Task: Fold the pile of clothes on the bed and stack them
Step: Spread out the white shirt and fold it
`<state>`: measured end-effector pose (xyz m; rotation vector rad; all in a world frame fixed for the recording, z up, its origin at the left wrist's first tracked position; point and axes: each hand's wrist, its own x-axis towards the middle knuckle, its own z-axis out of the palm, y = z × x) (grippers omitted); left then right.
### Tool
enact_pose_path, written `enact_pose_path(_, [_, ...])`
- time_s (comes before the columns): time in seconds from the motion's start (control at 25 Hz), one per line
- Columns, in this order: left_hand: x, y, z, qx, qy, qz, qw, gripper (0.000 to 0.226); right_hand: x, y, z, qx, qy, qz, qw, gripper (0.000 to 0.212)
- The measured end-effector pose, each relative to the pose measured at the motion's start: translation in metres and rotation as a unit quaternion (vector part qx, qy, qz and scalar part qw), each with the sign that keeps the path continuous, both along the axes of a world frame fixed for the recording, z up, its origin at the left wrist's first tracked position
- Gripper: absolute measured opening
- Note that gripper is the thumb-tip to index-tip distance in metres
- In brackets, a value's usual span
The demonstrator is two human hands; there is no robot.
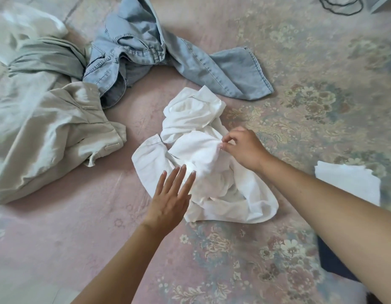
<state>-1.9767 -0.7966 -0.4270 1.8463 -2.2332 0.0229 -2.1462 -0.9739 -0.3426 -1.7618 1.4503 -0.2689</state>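
A crumpled white garment (196, 132) lies in the middle of the bed. My right hand (242, 148) pinches a fold of it at its right side between thumb and fingers. My left hand (170, 198) lies flat with straight fingers, its fingertips on the garment's lower left part. Light blue jeans (146, 51) are spread out unfolded behind it. Beige trousers (47, 132) lie heaped at the left, with a grey-green garment (47, 58) and a white one (25, 25) beyond them.
The bed has a pink floral cover (310, 95). A folded white piece (348, 181) lies at the right, with a dark blue garment (335, 264) below it under my right forearm. A dark cord (341, 5) lies at the far right corner.
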Motion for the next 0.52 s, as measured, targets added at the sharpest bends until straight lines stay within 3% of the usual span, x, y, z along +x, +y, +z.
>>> enact_pose_path(0.16, [0.006, -0.031, 0.065, -0.047, 0.037, 0.041, 0.997, 0.049, 0.013, -0.026, 0.094, -0.031, -0.043, 0.01, 0.999, 0.011])
enact_pose_path(0.32, [0.005, -0.059, 0.168, -0.086, 0.093, 0.054, 0.99, 0.05, 0.014, -0.035, 0.216, -0.015, -0.108, 0.014, 0.994, 0.004])
enact_pose_path(0.52, [-0.003, -0.086, 0.323, -0.101, 0.235, 0.049, 0.966, 0.069, 0.004, -0.025, 0.361, -0.024, -0.182, 0.002, 0.983, 0.013])
